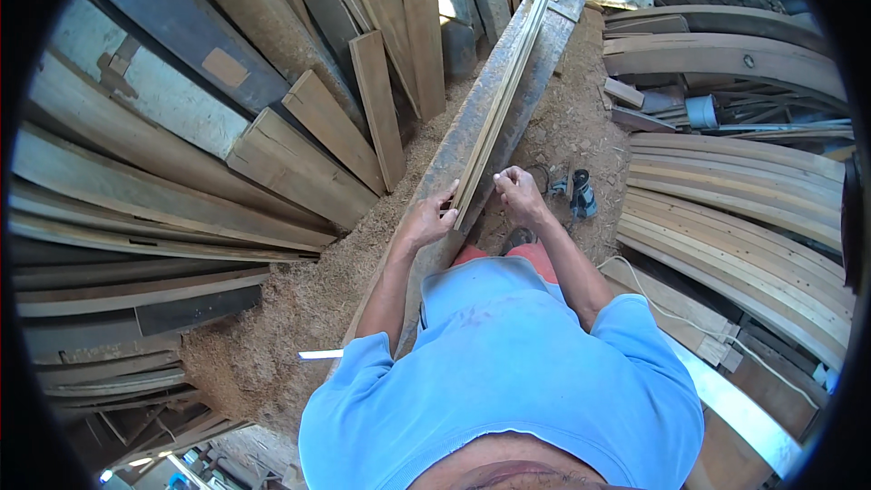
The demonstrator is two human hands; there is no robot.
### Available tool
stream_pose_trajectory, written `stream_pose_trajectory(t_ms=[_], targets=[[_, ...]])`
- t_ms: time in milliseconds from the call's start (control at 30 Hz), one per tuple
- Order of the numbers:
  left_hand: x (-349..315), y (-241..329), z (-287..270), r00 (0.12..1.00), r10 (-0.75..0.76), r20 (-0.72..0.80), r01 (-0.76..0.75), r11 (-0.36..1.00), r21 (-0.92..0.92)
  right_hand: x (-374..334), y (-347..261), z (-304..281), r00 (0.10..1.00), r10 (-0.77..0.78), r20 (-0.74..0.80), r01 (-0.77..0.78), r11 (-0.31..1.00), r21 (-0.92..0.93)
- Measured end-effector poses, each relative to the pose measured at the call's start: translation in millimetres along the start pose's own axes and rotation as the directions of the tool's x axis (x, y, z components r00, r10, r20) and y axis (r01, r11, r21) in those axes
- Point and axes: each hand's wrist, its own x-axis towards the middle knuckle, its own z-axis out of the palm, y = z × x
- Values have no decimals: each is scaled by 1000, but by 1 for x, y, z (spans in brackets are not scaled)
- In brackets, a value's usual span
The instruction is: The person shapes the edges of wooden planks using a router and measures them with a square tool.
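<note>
Thin wooden strips (494, 118) lie lengthwise along a long, worn plank bench (531, 95) that runs away from me. My left hand (428, 220) is at the near end of the strips, thumb and fingers closed against their left edge. Just right of the strips, my right hand (520, 196) is raised with its fingers curled together. Whatever is between those fingers, if anything, is too small to make out. A small block (564, 4) crosses the bench's far end, where the strips reach.
A blue and black power tool (583, 195) sits on the floor right of the bench. Boards (313, 186) lean at the left; stacked planks (735, 236) fill the right. Sawdust (259, 336) covers the floor. A pale cord (667, 313) runs past my right arm.
</note>
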Motion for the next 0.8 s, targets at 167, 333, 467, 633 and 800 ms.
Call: stream_pose_trajectory(t_ms=[167, 333, 467, 633, 800], targets=[[-25, 4, 7, 997, -59, -56, 60, 998, 22, -11, 4, -12, 998, -57, 26, 59, 990, -126], [-42, 12, 16, 987, -73, -140, 86, 992, 89, -22, 15, -28, 988, -145, 50, 153, 957, -246], [-49, 7, 25, 979, -39, -200, 60, 993, 98, -30, 11, -34, 985, -154, 78, 172, 917, -360], [-51, -1, 38, 955, -107, -276, 109, 994, -7, -27, 3, -36, 969, -230, 92, 246, 851, -464], [-53, -2, 47, 932, -132, -338, 103, 989, -103, -20, -13, -32, 952, -273, 136, 303, 788, -536]])
